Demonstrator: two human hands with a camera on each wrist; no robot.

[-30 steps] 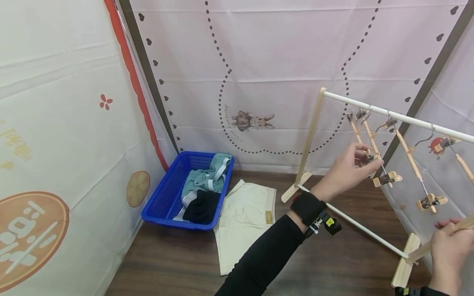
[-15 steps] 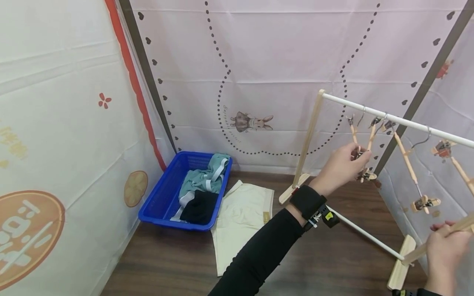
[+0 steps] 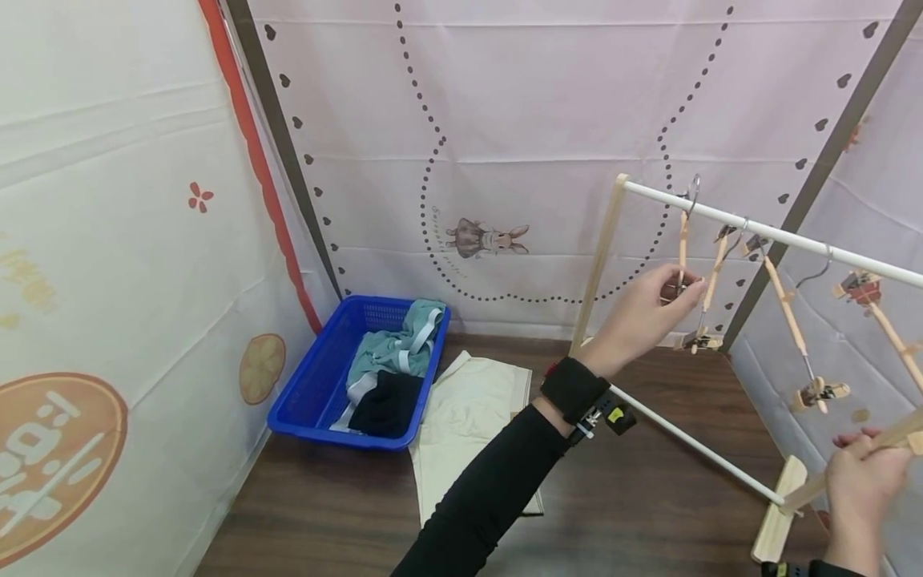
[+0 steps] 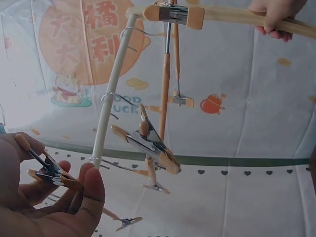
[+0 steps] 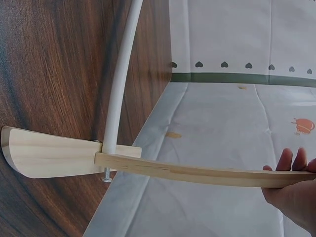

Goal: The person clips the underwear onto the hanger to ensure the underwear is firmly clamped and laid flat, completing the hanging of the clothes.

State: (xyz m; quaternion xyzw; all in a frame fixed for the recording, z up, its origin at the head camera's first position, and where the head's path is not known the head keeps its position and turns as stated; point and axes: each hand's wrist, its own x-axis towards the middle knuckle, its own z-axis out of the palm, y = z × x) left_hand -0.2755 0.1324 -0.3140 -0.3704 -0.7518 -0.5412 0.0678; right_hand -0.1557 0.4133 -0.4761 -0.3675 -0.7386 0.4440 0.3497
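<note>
My left hand (image 3: 642, 316) pinches the near clip of a wooden clip hanger (image 3: 683, 236). In the left wrist view, thumb and fingers surround that metal clip (image 4: 52, 173). The hanger's hook (image 3: 695, 189) shows above the white rail (image 3: 786, 236) at the far end of a wooden drying rack. More clip hangers hang from the rail, one of them (image 3: 787, 304) just right of the hand. My right hand (image 3: 867, 481) grips the rack's near wooden post (image 5: 212, 178), its fingers curled over it in the right wrist view.
A blue basket (image 3: 292, 413) with a teal garment (image 3: 392, 353) and a black cloth (image 3: 389, 405) stands left on the dark wooden table (image 3: 613, 513). Folded cream trousers (image 3: 461, 433) lie beside it. The rack's foot (image 3: 779, 513) and lower bar (image 3: 699, 445) rest near the right. Printed cloth walls surround the table.
My left hand has moved left along the rail with the hanger, and its hook now stands above the rail. The neighbouring hanger is uncovered. My right hand keeps its grip on the post.
</note>
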